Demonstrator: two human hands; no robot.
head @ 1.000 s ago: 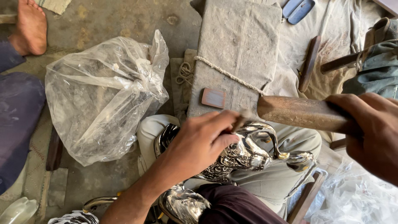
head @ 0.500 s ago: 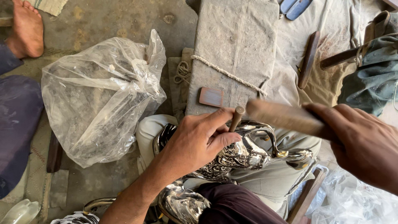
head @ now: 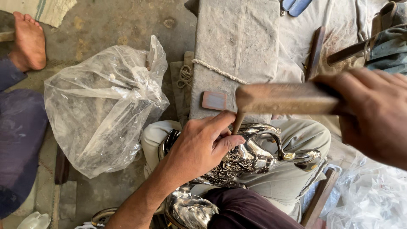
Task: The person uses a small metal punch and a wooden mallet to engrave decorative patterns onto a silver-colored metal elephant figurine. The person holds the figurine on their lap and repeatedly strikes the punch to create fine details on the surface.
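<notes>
Silver-coloured, embossed metal vessel (head: 250,157) lies on the person's lap, across the pale trousers, its curved handle (head: 275,135) arching up on the right side. The left hand (head: 203,146) presses down on the vessel and pinches one thin punch (head: 237,123) between thumb and forefinger, the punch standing almost upright with its tip on the metal. The right hand (head: 373,114) is clenched around the handle of one wooden mallet (head: 286,98), whose blurred head hangs just above the top of the punch; whether they touch I cannot tell. A second shiny metal piece (head: 188,210) sits lower down, beside the dark cloth at the knee.

Just beyond the hands lies a long grey block (head: 237,46) wrapped in cloth, with one small flat reddish slab (head: 214,100) on its near end and a rope (head: 212,70) running across it. To the left, on the concrete floor, sits one large crumpled clear plastic bag (head: 101,110). A second clear bag (head: 373,199) shows at the lower right corner. At the upper left, another person's bare foot (head: 29,42) rests on the floor, above a dark blue garment (head: 19,140). Two dark wooden-handled tools (head: 316,53) lie on the pale cloth at the upper right.
</notes>
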